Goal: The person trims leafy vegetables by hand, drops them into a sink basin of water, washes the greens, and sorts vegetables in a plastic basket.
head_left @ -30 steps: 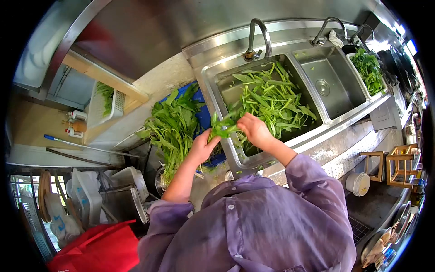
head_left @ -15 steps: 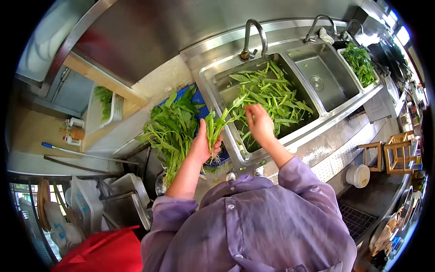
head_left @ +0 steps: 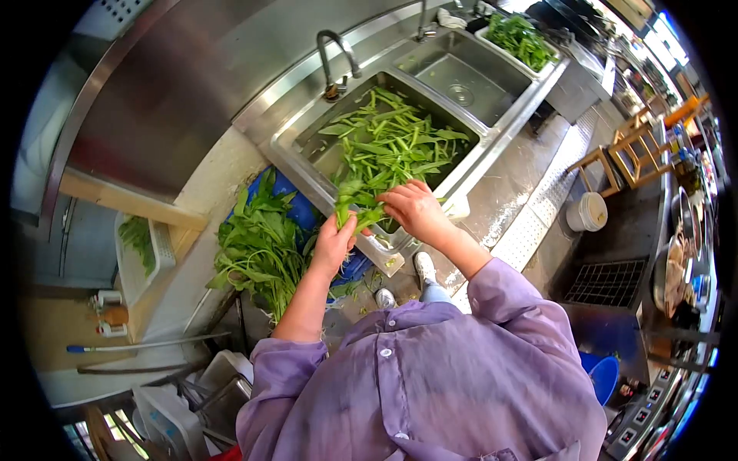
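Note:
My left hand (head_left: 332, 246) is closed around a small bunch of water spinach (head_left: 350, 201), held over the near left corner of the sink (head_left: 301, 175). Against the same bunch, my right hand (head_left: 419, 210) has its fingers bent and pinched on the greens. Cut stems and leaves (head_left: 392, 142) fill much of the left basin beyond both hands. To the left of my left hand, a large heap of uncut water spinach (head_left: 257, 242) lies on a blue plastic sheet or bag (head_left: 286, 201).
A faucet (head_left: 336, 65) rises behind the left basin. The right basin (head_left: 460, 84) shows its drain, and a white tub of greens (head_left: 521, 40) stands past it. Wooden stools (head_left: 634, 157) and a white bucket (head_left: 588, 212) are at right. A white basket (head_left: 154, 261) sits at left.
My view has swung to the right. My right hand has come from above the basin to the bunch in my left hand and now pinches it.

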Tool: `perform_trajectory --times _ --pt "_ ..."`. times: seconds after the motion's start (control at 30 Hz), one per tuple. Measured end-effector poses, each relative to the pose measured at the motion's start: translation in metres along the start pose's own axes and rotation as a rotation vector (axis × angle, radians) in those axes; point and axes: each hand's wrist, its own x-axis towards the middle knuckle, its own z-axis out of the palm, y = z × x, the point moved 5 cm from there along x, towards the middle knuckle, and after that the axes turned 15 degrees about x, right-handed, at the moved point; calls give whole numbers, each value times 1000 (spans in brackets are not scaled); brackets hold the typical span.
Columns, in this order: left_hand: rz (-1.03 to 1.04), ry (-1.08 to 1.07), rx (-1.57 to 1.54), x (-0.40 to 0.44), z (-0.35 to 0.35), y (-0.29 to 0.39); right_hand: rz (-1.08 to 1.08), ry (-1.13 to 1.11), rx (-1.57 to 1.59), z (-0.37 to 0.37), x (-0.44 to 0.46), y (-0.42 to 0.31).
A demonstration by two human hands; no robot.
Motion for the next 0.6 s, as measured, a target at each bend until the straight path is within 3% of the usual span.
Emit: perform_trajectory --times 0.13,0.2,0.27,0.33,0.4,0.47,0.5,0.6 --pt "5 65 72 1 15 -1 284 -172 237 -9 -21 5" --pt "55 157 240 3 24 8 256 358 141 -36 -34 8" --pt "83 165 254 3 45 20 400 610 158 -51 -61 21" --pt "211 168 371 3 74 33 592 551 417 -36 -92 36" --pt "301 96 385 9 116 26 711 464 1001 -24 -115 31" --pt "532 -43 561 14 170 12 634 529 980 -42 -136 29" --pt "592 -90 933 13 195 10 693 622 1142 -47 -149 38" --pt "709 -296 1096 -8 280 17 881 871 1107 -88 -220 64"
